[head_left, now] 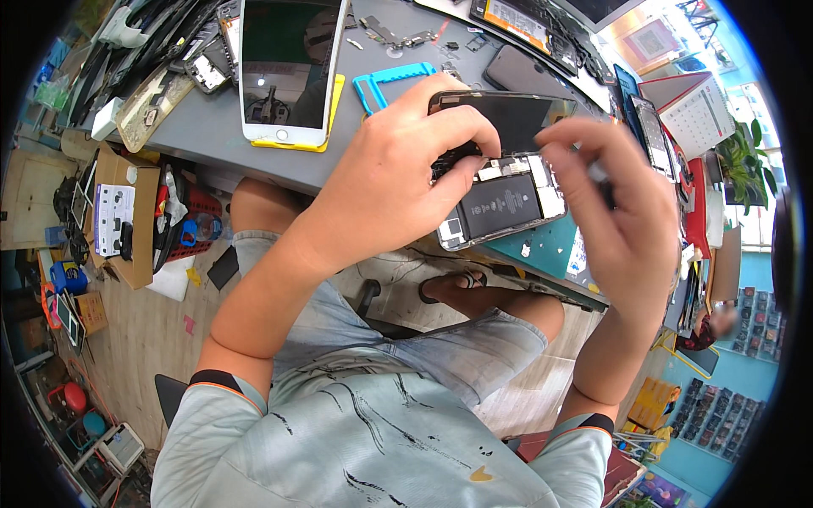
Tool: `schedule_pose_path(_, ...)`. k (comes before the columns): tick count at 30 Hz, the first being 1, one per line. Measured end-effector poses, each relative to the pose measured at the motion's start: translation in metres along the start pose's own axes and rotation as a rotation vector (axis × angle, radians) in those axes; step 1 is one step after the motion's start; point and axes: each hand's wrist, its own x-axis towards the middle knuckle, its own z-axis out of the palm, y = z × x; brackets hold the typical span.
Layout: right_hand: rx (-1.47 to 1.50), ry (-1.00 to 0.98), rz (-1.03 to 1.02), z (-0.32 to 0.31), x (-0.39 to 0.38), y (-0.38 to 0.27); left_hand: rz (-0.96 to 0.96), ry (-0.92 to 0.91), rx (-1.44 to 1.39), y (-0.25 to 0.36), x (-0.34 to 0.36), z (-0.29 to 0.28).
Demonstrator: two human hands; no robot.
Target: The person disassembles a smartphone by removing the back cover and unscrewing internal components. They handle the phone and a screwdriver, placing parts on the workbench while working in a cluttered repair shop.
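An opened smartphone [501,207] is near the bench's front edge, its black battery and silver inner parts bare. The dark screen panel [533,118] stands tilted up along the phone's far side. My left hand [394,165] is closed at the phone's left end, thumb and forefinger pinching around where panel and body meet; the exact grip is partly hidden. Over the phone's right end hangs my right hand [627,199], smeared by motion, with thumb and forefinger curved near the panel's edge. Whether anything is between those fingers cannot be made out.
A white-framed tablet [288,63] lies on something yellow [337,106] at the left, beside a blue plastic frame [373,82]. Small phone parts [394,35] are scattered behind. A green mat [542,245] lies under the phone. Another dark phone [521,72] and a desk calendar [699,114] stand beyond.
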Motion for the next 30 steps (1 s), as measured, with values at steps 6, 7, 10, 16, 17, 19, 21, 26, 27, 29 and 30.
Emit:
schedule_pose_path(6, -0.159, -0.121, -0.156, 0.027, -0.009, 0.024, 0.001, -0.027, -0.009, 0.002, 0.0, -0.001)
schedule_pose_path(7, -0.169, -0.119, -0.176, 0.029, -0.01, 0.026, 0.001, -0.03, -0.014, 0.001, 0.0, -0.002)
schedule_pose_path(10, -0.194, -0.105, -0.207, 0.033, -0.008, 0.026, -0.013, -0.036, -0.029, 0.001, 0.0, -0.002)
schedule_pose_path(16, -0.237, -0.077, -0.264, 0.035, -0.007, 0.028, -0.03, -0.041, -0.037, 0.002, 0.0, -0.003)
schedule_pose_path(17, -0.246, -0.072, -0.267, 0.036, -0.008, 0.028, -0.022, -0.04, -0.034, 0.001, 0.0, -0.003)
schedule_pose_path(19, -0.269, -0.066, -0.274, 0.037, -0.009, 0.027, -0.014, -0.037, -0.034, 0.0, 0.0, -0.002)
schedule_pose_path(21, -0.285, -0.063, -0.274, 0.037, -0.01, 0.027, -0.013, -0.034, -0.034, 0.0, 0.0, -0.001)
schedule_pose_path(26, -0.293, -0.045, -0.276, 0.039, -0.011, 0.027, -0.006, -0.034, -0.023, 0.002, 0.0, -0.002)
schedule_pose_path(27, -0.298, -0.041, -0.274, 0.04, -0.011, 0.027, -0.007, -0.032, -0.023, 0.001, 0.0, -0.002)
schedule_pose_path(29, -0.308, -0.035, -0.271, 0.041, -0.011, 0.026, -0.011, -0.028, -0.028, 0.001, 0.0, -0.002)
schedule_pose_path(30, -0.311, -0.032, -0.269, 0.042, -0.012, 0.027, -0.014, -0.026, -0.031, 0.001, 0.0, -0.002)
